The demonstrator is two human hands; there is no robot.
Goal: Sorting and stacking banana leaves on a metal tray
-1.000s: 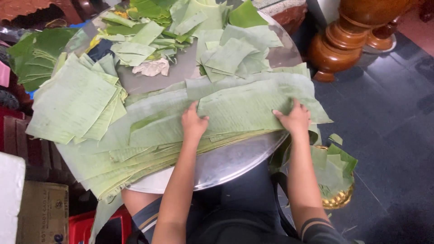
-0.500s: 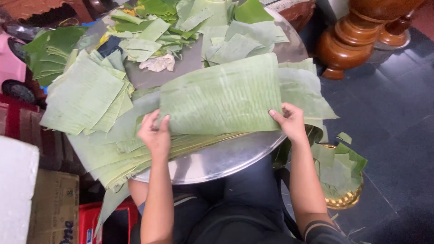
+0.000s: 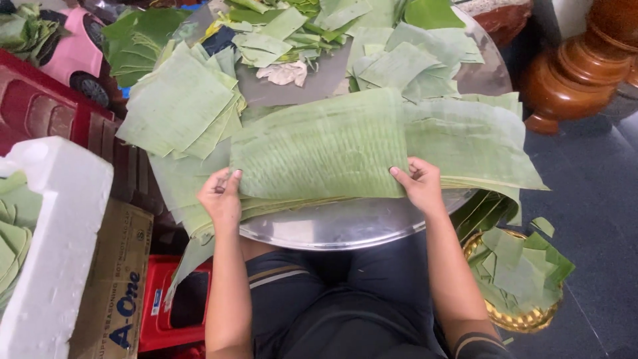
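Both hands, left hand (image 3: 221, 195) and right hand (image 3: 419, 185), fingers closed, pinch a large green banana leaf sheet (image 3: 322, 149) at the round metal tray's (image 3: 332, 229) near edge; cut square leaf pieces (image 3: 176, 106) are stacked at its left edge, with uncut leaves underneath.

Stack of square-cut leaf pieces (image 3: 174, 106) sat at the tray's left, edges overhanging. Loose trimmed scraps (image 3: 279, 30) were piled at the far side, around a crumpled whitish cloth (image 3: 284, 72), possibly paper, hard to tell. Round metal tray (image 3: 332, 229) carried all of it. Gold-rimmed bowl (image 3: 512, 320) on the dark floor held small leaf offcuts. White foam box (image 3: 50, 266) stood far left, cardboard box (image 3: 116, 286) beside it, red plastic crate (image 3: 166, 319) next to that. Pink toy car (image 3: 70, 56) was top left; turned wooden furniture leg (image 3: 585, 66) top right.
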